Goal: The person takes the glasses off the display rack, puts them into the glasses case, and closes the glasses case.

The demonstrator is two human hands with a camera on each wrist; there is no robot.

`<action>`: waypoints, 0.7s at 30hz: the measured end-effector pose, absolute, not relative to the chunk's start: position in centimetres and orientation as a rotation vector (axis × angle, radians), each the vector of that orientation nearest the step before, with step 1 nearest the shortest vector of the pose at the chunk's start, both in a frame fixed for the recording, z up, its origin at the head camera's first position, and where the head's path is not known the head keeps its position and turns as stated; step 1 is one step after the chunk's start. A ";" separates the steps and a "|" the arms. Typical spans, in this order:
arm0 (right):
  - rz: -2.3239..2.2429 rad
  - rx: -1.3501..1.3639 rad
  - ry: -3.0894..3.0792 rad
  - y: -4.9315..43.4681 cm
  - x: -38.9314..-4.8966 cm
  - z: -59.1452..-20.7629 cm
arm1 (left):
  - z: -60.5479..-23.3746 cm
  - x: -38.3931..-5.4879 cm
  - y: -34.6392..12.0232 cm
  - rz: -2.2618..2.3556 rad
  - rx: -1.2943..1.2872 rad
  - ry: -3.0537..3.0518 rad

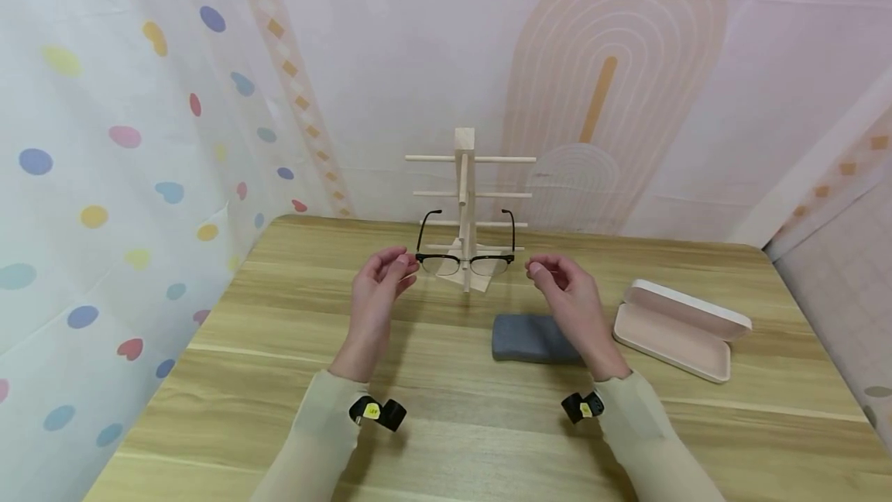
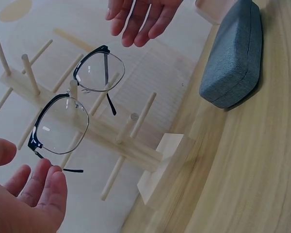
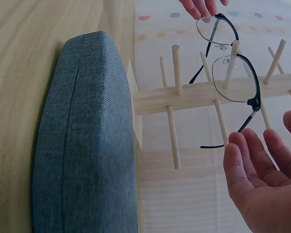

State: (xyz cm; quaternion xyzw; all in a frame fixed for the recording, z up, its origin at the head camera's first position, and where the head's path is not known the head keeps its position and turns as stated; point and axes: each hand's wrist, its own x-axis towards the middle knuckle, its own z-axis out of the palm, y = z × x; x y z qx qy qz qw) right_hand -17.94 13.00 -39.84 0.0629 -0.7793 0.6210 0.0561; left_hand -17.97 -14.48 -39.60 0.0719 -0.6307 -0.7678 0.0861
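A pair of black-browed eyeglasses [image 1: 439,256] with thin metal lower rims hangs on a wooden display stand [image 1: 465,139], its bridge over a front peg and its temples pointing back. Beside the left hinge is my left hand [image 1: 379,285], fingertips right at the frame, thumb apart from the fingers. On the other side my right hand [image 1: 571,297] is held a little off the frame, fingers loosely bent with nothing between them. In the right wrist view the right fingertips [image 3: 235,141] overlap the end of the nearer temple.
A grey-blue fabric glasses case [image 1: 530,338] lies closed under my right forearm. Right of it, a white case with a pink lining [image 1: 672,335] sits with its lid up. Behind the wooden table [image 1: 230,347] hangs a patterned curtain [image 1: 390,60].
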 end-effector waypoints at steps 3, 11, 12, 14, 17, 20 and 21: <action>1.876 0.184 -2.373 12.7 -18.2 -39.7 | -39.5 -18.2 -14.4 -2.290 0.216 -1.875; 1.893 0.164 -2.358 11.9 -19.2 -39.7 | -39.2 -18.6 -14.2 -2.291 0.216 -1.897; 1.890 0.159 -2.357 11.8 -19.3 -39.7 | -39.2 -18.7 -14.1 -2.289 0.214 -1.901; 1.890 0.154 -2.354 11.6 -19.5 -39.6 | -39.2 -18.8 -14.1 -2.283 0.212 -1.908; 1.909 0.156 -2.337 11.3 -19.8 -39.6 | -39.2 -19.0 -14.0 -2.275 0.207 -1.909; 1.941 0.162 -2.308 11.0 -20.1 -39.5 | -39.2 -19.1 -14.0 -2.268 0.202 -1.908; 1.947 0.162 -2.301 10.9 -20.2 -39.5 | -39.2 -19.1 -14.0 -2.267 0.198 -1.910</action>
